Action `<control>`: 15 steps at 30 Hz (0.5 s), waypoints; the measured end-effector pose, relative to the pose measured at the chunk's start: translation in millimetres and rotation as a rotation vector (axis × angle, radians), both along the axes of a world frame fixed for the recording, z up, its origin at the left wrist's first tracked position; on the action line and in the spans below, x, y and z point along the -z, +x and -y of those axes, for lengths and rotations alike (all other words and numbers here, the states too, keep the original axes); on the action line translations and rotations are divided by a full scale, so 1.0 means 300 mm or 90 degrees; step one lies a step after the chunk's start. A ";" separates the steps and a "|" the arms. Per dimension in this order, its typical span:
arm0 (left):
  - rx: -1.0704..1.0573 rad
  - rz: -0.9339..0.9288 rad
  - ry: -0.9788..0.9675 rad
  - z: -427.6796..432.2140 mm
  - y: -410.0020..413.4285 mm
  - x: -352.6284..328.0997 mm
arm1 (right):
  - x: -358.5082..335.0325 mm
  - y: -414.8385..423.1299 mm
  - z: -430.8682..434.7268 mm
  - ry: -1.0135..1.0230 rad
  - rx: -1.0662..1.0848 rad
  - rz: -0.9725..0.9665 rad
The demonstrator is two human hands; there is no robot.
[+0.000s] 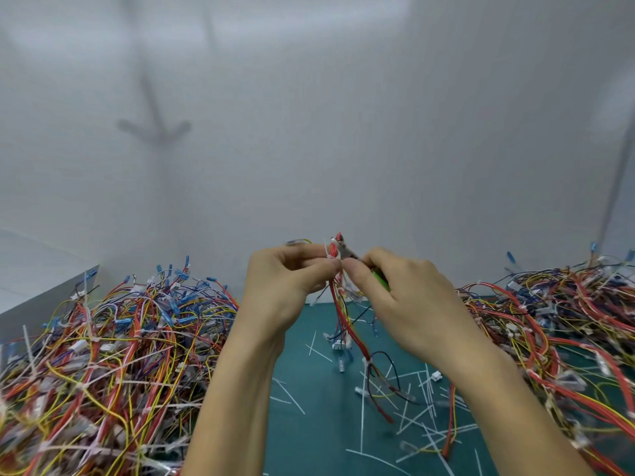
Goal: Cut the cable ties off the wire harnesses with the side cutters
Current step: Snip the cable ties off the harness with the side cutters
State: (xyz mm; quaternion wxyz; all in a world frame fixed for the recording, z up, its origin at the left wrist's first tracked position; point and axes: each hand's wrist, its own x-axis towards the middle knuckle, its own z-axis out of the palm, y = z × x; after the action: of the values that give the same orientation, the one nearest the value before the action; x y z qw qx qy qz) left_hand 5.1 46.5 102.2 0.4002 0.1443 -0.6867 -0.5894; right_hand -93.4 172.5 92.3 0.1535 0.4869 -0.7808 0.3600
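Cut tie ends [363, 417] litter your green bench [309, 427] between two harness heaps [113, 355]. Above it, your left hand [288, 280] pinches a red-wired harness [343, 324]; your right hand [402, 297] grips the side cutters [347, 251], tips at its white cable tie [328, 250].

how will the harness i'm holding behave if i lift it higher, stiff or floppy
Probably floppy: below the left hand the harness dangles in loose curves toward the green mat. Likely light, since a fingertip pinch holds it.
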 end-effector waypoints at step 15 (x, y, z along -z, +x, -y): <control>-0.059 0.022 -0.095 0.029 0.002 0.008 | 0.010 -0.029 -0.012 0.053 0.051 -0.175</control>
State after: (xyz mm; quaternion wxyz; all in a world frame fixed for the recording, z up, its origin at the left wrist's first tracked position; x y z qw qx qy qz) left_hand 5.8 37.7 99.9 0.4248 0.1560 -0.7280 -0.5149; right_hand -102.2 176.1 89.3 0.2525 0.5062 -0.7856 0.2509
